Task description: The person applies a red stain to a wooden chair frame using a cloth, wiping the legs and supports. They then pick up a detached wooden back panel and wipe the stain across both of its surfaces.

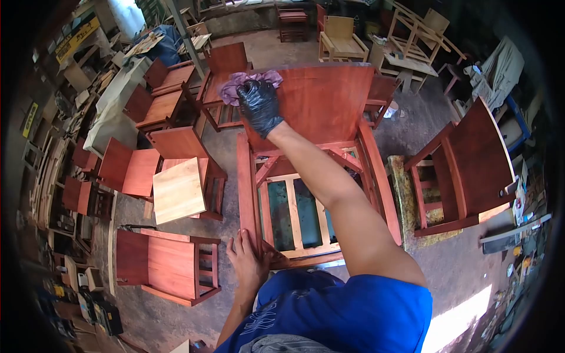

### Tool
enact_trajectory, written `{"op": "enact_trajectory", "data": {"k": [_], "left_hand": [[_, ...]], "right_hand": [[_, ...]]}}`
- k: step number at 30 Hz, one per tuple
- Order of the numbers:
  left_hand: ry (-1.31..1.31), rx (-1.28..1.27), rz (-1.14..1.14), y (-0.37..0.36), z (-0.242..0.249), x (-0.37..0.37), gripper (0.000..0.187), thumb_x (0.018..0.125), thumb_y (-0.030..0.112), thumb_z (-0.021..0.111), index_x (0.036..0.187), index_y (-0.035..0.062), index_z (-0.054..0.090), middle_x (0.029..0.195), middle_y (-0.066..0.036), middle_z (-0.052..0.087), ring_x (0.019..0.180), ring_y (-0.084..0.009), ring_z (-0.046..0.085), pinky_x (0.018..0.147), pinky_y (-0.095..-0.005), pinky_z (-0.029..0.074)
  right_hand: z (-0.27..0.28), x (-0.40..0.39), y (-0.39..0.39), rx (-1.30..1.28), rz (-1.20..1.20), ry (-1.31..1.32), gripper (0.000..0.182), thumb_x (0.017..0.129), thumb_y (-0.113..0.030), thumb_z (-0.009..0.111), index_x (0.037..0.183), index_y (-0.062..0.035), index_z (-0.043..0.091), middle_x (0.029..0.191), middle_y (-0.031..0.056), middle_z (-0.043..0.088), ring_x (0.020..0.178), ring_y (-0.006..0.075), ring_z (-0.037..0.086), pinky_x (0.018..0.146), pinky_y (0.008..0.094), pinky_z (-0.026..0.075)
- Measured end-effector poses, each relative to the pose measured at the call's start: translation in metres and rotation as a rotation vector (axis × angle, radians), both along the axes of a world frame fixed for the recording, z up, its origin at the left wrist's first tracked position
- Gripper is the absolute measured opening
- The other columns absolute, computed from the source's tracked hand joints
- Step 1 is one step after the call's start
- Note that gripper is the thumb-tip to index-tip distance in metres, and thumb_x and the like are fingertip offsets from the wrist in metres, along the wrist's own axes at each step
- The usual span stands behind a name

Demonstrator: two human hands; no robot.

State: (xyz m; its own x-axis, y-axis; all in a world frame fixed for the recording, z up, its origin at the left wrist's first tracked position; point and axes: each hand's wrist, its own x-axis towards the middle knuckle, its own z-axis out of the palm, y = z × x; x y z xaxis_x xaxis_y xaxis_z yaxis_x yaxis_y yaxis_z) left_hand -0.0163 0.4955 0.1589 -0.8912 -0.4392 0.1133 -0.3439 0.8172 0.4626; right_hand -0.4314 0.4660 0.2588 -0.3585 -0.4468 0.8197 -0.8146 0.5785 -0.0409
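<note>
A reddish-brown wooden chair [323, 97] stands before me, its seat opening bare so that pale slats [294, 215] show inside the frame. My right hand [259, 106], in a black glove, is closed on a crumpled purple rag [228, 89] and presses it against the upper left edge of the backrest. Ungloved, my left hand [247, 262] holds the front left corner of the chair frame [247, 206], fingers along the outer side and thumb towards the inside.
Several red-stained chairs stand to the left, one carrying a pale board [178, 191]. At right, another stained chair [479, 167] rests on a stained mat [406, 206]. Unstained chairs [339, 36] and a worktable [406, 62] are at the back. Timber and tools line both sides.
</note>
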Motion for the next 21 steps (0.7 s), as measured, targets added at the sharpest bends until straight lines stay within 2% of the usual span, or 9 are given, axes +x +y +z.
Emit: {"op": "enact_trajectory", "data": {"k": [2, 5, 6, 7, 9, 11, 13, 17, 21], "left_hand": [[0.003, -0.012, -0.003, -0.001, 0.001, 0.003, 0.096, 0.071, 0.021, 0.085, 0.148, -0.0088, 0.036, 0.149, -0.03, 0.04, 0.136, -0.0525, 0.032, 0.116, -0.0597, 0.026], [0.015, -0.019, -0.021, -0.004, 0.003, 0.0, 0.096, 0.071, 0.023, 0.087, 0.147, -0.0088, 0.038, 0.149, -0.029, 0.041, 0.137, -0.0523, 0.031, 0.116, -0.059, 0.026], [0.013, -0.019, -0.017, -0.002, 0.003, 0.002, 0.096, 0.071, 0.023, 0.087, 0.147, -0.0089, 0.038, 0.149, -0.029, 0.041, 0.137, -0.0521, 0.032, 0.116, -0.059, 0.026], [0.012, -0.007, -0.005, -0.001, 0.003, 0.005, 0.096, 0.071, 0.023, 0.087, 0.147, -0.0089, 0.038, 0.149, -0.029, 0.041, 0.137, -0.0521, 0.032, 0.116, -0.059, 0.026], [0.036, 0.009, -0.021, -0.003, 0.004, 0.003, 0.095, 0.071, 0.024, 0.086, 0.147, -0.0085, 0.038, 0.149, -0.029, 0.041, 0.137, -0.0517, 0.032, 0.117, -0.059, 0.026], [0.024, 0.016, -0.014, -0.003, 0.005, 0.004, 0.095, 0.071, 0.024, 0.086, 0.147, -0.0084, 0.038, 0.149, -0.029, 0.042, 0.137, -0.0517, 0.032, 0.117, -0.0589, 0.026], [0.018, 0.007, -0.008, -0.006, 0.003, 0.002, 0.095, 0.072, 0.024, 0.086, 0.147, -0.0084, 0.038, 0.148, -0.029, 0.042, 0.137, -0.0517, 0.032, 0.117, -0.0589, 0.026], [0.042, -0.015, -0.009, -0.006, 0.003, 0.001, 0.094, 0.072, 0.023, 0.086, 0.146, -0.0088, 0.039, 0.147, -0.03, 0.044, 0.137, -0.0517, 0.032, 0.117, -0.0585, 0.026], [0.097, 0.014, -0.031, -0.008, -0.002, 0.004, 0.094, 0.071, 0.024, 0.086, 0.146, -0.0077, 0.04, 0.147, -0.029, 0.045, 0.137, -0.0518, 0.033, 0.118, -0.0587, 0.025]], "right_hand": [[-0.012, -0.011, 0.014, -0.086, 0.201, 0.168, 0.017, 0.083, -0.013, 0.064, 0.099, -0.0099, 0.067, 0.102, 0.0146, 0.067, 0.099, 0.0354, 0.064, 0.086, 0.0491, 0.05], [-0.01, -0.038, 0.124, -0.108, 0.01, 0.177, 0.031, 0.082, -0.013, 0.066, 0.113, -0.0095, 0.063, 0.114, 0.017, 0.062, 0.109, 0.0355, 0.06, 0.094, 0.0489, 0.048], [0.001, -0.039, 0.161, -0.043, -0.125, 0.321, 0.036, 0.081, -0.012, 0.067, 0.116, -0.0085, 0.063, 0.112, 0.0161, 0.063, 0.106, 0.0373, 0.061, 0.094, 0.0503, 0.047], [-0.013, -0.062, 0.19, -0.185, -0.158, 0.251, 0.026, 0.084, -0.017, 0.065, 0.11, -0.014, 0.065, 0.105, 0.0113, 0.064, 0.099, 0.0357, 0.061, 0.084, 0.0513, 0.047], [0.007, -0.051, 0.205, -0.222, -0.103, 0.124, 0.026, 0.089, -0.019, 0.063, 0.114, -0.012, 0.064, 0.104, 0.0123, 0.067, 0.099, 0.0373, 0.065, 0.084, 0.053, 0.05], [0.014, -0.041, 0.19, -0.634, -0.159, -0.017, 0.025, 0.091, -0.022, 0.061, 0.113, -0.0088, 0.064, 0.104, 0.0139, 0.07, 0.099, 0.0356, 0.068, 0.088, 0.0465, 0.053], [0.011, -0.041, 0.137, -0.551, -0.183, 0.053, 0.026, 0.089, -0.025, 0.064, 0.11, -0.0104, 0.065, 0.101, 0.0125, 0.069, 0.097, 0.0356, 0.068, 0.084, 0.0467, 0.053], [-0.044, -0.01, 0.076, 0.229, -0.022, 0.317, 0.03, 0.083, -0.024, 0.066, 0.112, -0.0137, 0.066, 0.088, 0.0119, 0.066, 0.085, 0.0313, 0.066, 0.072, 0.0504, 0.05], [-0.047, 0.004, 0.076, 0.503, 0.061, 0.117, 0.025, 0.083, -0.023, 0.066, 0.106, -0.0156, 0.067, 0.085, 0.0111, 0.066, 0.084, 0.0298, 0.067, 0.072, 0.0517, 0.05]]}}
